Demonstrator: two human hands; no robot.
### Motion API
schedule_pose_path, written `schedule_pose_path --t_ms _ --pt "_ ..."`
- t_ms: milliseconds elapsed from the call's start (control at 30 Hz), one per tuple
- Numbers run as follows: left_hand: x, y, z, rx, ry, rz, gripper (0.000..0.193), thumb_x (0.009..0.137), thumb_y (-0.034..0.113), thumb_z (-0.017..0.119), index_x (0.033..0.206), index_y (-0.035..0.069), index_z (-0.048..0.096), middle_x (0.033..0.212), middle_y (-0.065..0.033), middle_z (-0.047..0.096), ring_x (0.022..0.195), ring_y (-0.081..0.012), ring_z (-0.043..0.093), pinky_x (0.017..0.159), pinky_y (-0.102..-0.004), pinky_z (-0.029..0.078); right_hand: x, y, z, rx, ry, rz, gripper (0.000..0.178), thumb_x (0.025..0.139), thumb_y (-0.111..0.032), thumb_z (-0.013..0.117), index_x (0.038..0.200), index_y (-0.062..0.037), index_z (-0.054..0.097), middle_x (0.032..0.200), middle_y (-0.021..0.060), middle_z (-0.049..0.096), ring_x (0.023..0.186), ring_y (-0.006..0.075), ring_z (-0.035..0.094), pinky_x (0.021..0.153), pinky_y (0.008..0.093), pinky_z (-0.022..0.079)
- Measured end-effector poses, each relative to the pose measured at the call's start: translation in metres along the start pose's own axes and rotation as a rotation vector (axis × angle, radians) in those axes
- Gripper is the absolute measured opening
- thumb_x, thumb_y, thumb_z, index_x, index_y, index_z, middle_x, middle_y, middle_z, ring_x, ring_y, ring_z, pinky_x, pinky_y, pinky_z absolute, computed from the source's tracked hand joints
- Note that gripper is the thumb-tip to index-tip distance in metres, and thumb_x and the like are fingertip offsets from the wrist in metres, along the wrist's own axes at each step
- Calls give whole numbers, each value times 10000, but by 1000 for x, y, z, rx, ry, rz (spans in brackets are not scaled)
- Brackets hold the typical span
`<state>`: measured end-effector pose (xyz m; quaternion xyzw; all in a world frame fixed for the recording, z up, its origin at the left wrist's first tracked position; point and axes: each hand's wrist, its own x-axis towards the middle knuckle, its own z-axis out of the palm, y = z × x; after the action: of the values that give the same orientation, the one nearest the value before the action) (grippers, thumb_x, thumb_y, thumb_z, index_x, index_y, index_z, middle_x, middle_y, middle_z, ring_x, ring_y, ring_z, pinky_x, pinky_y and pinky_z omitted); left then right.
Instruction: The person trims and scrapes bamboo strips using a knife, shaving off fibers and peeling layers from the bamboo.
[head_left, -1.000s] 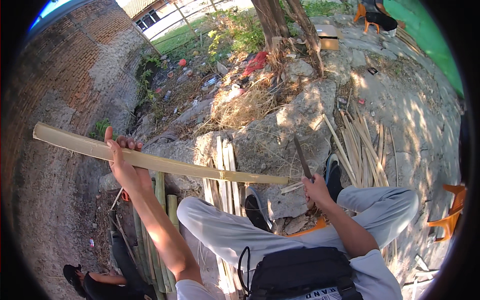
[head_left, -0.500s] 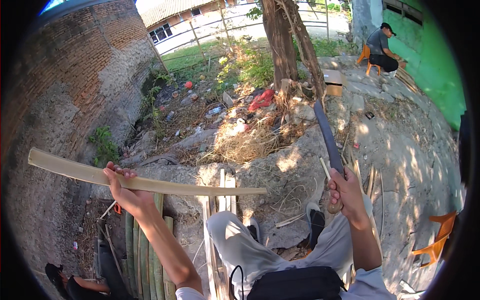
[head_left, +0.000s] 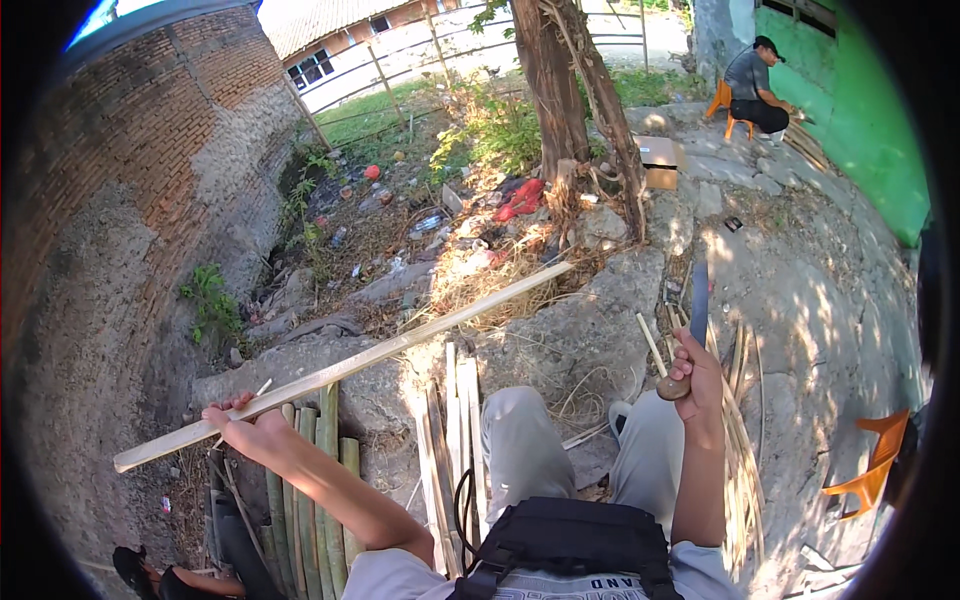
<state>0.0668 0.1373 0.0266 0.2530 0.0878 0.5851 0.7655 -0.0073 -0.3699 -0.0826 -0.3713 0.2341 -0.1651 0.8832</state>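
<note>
My left hand (head_left: 245, 428) is closed round a long, pale split bamboo strip (head_left: 400, 343) near its lower left end. The strip slants up to the right, its far tip over the dry litter in front of me. In my right hand (head_left: 700, 378) is a machete (head_left: 700, 300), gripped by its rounded wooden handle, with the dark blade pointing up and away. Blade and strip are apart. Below my left forearm lie green bamboo poles (head_left: 328, 450). Split bamboo slats (head_left: 455, 430) lie beside my left knee, and thin strips (head_left: 740, 480) are bunched right of my right leg.
A tree trunk (head_left: 550, 90) and a cardboard box (head_left: 660, 165) stand ahead. A brick wall (head_left: 130, 110) rises at left. One person (head_left: 752, 85) sits by the green wall (head_left: 850, 120); another person (head_left: 190, 582) is at lower left. An orange plastic chair (head_left: 872, 462) is at right.
The bamboo strip has swung, its right end rising away from me and its left end dropping. The machete has turned more upright and shifted slightly right. Both hands keep their hold.
</note>
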Motion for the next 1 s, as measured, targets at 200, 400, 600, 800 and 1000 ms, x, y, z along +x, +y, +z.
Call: schedule_pose_path --t_ms 200,400,600,800,1000 --pt "-21 -59 -49 -120 290 -562 298 958 312 596 861 100 411 717 -29 355 633 -159 362 612 -339 389 47 37 19 165 -55 77 142 938 -182 620 947 -52 565 685 -42 467 522 24 438 476 188 416" --pt "-94 -124 -90 -60 390 -944 397 984 362 534 836 44 348 730 -59 337 677 -182 361 739 -426 434 80 61 47 -70 -146 228 255 860 -264 740 841 -77 567 630 -25 467 514 96 470 522 256 454" --pt "-131 -150 -144 -169 363 -1043 420 972 364 554 900 2 354 773 -112 390 714 -234 411 771 -467 449 81 70 47 -134 -341 59 170 897 -195 695 883 -96 557 768 9 598 569 31 482 548 211 456" --pt "-171 -148 -93 -71 339 -1146 442 871 382 703 786 83 389 653 -28 332 624 -188 377 699 -445 472 91 60 45 32 -338 -45 274 847 -56 724 852 -140 463 773 16 592 556 71 484 539 250 477" --pt "-195 -172 -76 190 -118 -1240 285 835 256 760 917 118 525 878 -46 553 819 -188 557 855 -418 428 104 66 41 114 -134 -219 300 833 -41 737 838 -115 446 665 10 539 540 93 499 539 263 496"
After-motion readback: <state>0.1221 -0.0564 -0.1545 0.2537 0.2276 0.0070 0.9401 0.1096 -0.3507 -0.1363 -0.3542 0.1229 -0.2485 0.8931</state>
